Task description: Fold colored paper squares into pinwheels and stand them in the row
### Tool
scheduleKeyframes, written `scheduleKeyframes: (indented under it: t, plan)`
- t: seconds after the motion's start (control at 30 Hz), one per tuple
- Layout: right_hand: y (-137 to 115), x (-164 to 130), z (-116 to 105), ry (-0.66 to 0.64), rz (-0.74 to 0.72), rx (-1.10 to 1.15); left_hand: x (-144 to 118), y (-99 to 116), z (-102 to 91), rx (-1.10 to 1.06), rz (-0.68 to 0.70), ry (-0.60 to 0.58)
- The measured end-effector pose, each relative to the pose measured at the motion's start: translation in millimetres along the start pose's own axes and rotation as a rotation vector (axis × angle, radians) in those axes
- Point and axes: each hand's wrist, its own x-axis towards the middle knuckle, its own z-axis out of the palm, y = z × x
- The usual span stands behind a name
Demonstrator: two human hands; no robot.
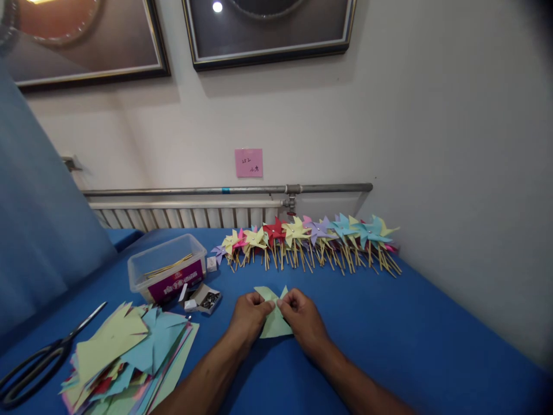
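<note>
left hand (247, 316): pinching green paper (273, 325), left edge
right hand (302, 316): pinching right edge
paper: between hands, equally near

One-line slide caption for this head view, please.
Both hands, left hand and right hand, fold a pale green paper piece on a blue table before a row of finished pinwheels.

Two bare forearms enter the view from about 6 o'clock, the left forearm (207, 374) coming up from 7 o'clock and the right forearm (358, 386) from 5 o'clock. No sleeves, watch, bracelet or gloves show on either. The left hand (248, 320) and right hand (305, 320) are uncovered, the fingers (288, 301) ringless, with short nails.
</note>
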Motion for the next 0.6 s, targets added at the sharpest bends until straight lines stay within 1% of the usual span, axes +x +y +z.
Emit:
scheduleKeyframes:
  t: [0.27, 0.47, 0.6]
  plan:
    - [3.0, 2.3, 0.9, -0.050, -0.018, 0.077, -0.5, -2.0, -1.6, -0.049, -0.032, -0.011]
    - [1.4, 1.7, -1.2, -0.079, -0.022, 0.085, 2.0, -5.7, -2.8, -0.088, -0.009, -0.038]
    - [0.2, 2.3, -2.0, -0.125, -0.026, 0.113, 0.8, -4.1, -3.8, -0.116, -0.008, -0.071]
